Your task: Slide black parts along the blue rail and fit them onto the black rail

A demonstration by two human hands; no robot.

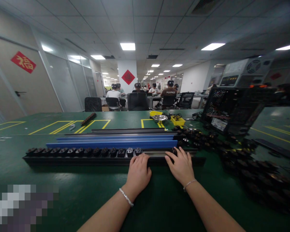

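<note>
A long black rail (pixel 87 161) lies across the green table, with a row of several small black round parts (pixel 79 152) seated in its left and middle stretch. My left hand (pixel 139 170) rests at the rail by the last part of the row, its fingers pressed together and their tips partly hidden. My right hand (pixel 182 164) is farther right over the rail, its thumb and fingers around a small dark part (pixel 175 150). Directly behind the rail lie blue rails (pixel 111 143).
Loose black parts (pixel 256 170) are heaped on the right. Behind them stands an open computer case (pixel 228 109). A metal bowl (pixel 159 118) and a yellow tray (pixel 178 121) sit at the back. People (pixel 169 91) sit at far desks.
</note>
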